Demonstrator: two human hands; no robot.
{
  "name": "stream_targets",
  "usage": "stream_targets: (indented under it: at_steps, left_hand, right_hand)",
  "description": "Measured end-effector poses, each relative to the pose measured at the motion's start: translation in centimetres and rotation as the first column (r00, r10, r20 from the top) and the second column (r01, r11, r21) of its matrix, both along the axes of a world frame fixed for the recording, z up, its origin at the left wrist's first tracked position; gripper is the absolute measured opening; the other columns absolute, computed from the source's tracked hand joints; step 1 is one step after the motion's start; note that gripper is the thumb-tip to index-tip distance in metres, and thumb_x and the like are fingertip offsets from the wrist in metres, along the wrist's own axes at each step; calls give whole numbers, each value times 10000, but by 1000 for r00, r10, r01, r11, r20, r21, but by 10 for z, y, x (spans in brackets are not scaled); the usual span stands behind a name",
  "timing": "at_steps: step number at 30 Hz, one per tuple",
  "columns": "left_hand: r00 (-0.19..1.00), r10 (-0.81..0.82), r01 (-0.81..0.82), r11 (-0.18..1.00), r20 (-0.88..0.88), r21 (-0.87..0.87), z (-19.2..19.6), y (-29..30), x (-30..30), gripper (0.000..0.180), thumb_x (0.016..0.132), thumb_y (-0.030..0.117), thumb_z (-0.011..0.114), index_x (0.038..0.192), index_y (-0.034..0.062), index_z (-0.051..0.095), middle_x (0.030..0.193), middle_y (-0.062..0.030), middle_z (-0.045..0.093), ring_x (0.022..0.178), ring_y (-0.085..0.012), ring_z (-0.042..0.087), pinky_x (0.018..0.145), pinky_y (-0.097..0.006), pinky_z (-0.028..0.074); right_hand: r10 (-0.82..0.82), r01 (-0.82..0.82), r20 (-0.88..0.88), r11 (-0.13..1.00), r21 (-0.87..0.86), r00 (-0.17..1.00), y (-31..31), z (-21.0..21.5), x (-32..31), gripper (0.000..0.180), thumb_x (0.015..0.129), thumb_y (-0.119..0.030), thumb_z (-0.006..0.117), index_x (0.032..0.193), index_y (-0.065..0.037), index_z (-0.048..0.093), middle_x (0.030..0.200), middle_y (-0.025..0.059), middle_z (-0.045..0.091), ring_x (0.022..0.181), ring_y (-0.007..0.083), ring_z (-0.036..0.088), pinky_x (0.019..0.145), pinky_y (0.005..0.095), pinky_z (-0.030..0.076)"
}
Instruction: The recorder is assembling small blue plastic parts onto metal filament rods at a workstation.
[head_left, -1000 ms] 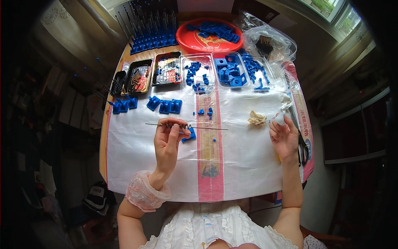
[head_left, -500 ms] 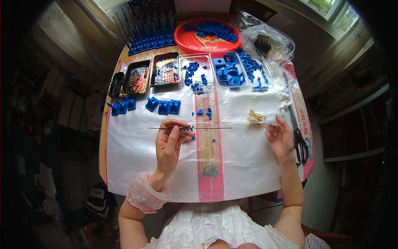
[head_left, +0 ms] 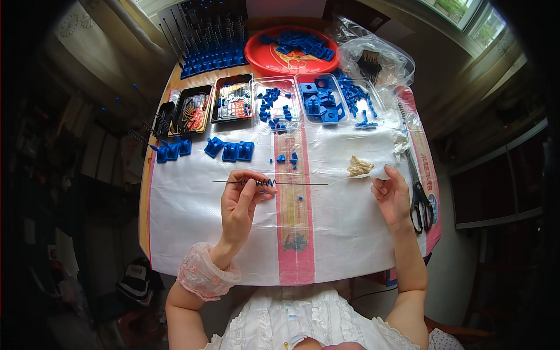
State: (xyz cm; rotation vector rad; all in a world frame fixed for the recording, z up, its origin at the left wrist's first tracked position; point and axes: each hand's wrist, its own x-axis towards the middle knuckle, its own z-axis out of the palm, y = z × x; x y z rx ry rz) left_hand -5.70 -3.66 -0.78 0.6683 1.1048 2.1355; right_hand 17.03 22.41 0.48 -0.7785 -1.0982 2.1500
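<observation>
My left hand (head_left: 238,198) is closed in a pinch around a thin dark metal rod (head_left: 303,184) with a dark coil spring (head_left: 265,182) around it. The rod lies nearly level and sticks out on both sides of the fingers. A bit of blue shows beside those fingertips. At the right, my right hand (head_left: 391,195) grips a small white squeeze bottle (head_left: 378,172), its thin tip pointing left toward the rod but apart from it. A crumpled beige wad (head_left: 359,167) lies just behind the bottle. Small blue plastic parts (head_left: 281,158) rest on the sheet beyond the rod.
Black trays (head_left: 194,109) and clear tubs (head_left: 321,114) of small parts line the back. Behind them stand a red basin (head_left: 256,58) and rows of blue bases with springs (head_left: 213,61). Blue blocks (head_left: 230,150) sit left; black scissors (head_left: 421,210) lie right.
The rod and spring have shifted slightly right with my left hand. My right hand has moved slightly left, carrying the bottle.
</observation>
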Motion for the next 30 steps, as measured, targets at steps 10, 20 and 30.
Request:
stream_targets:
  at_steps: [10, 20, 30]
  left_hand:
    - [994, 24, -30, 998, -107, -58, 1, 0, 3, 167, 1113, 130, 483, 1222, 7, 516, 1162, -123, 639, 972, -182, 718, 867, -283, 583]
    - [965, 67, -87, 994, -255, -68, -1, 2, 5, 169, 1098, 137, 535, 1198, 1, 523, 1113, -112, 655, 942, -161, 708, 841, -273, 575]
    - [957, 82, -105, 992, -277, -68, 0, 2, 5, 175, 1096, 137, 541, 1200, -4, 521, 1098, -106, 658, 935, -153, 703, 843, -272, 579]
  right_hand:
    - [-5, -1, 46, 992, 123, 999, -2, 6, -1, 163, 980, -268, 667, 1016, -127, 596, 830, -37, 569, 651, 55, 432, 552, 231, 330]
    - [-41, 31, 38, 974, 226, 998, -8, 12, -3, 123, 980, -213, 636, 1035, -106, 612, 776, -53, 566, 606, 25, 396, 546, 210, 306]
    - [-5, -13, 73, 969, 248, 997, -7, 13, -1, 140, 988, -255, 614, 1021, -120, 595, 818, -59, 547, 631, 36, 387, 551, 214, 304]
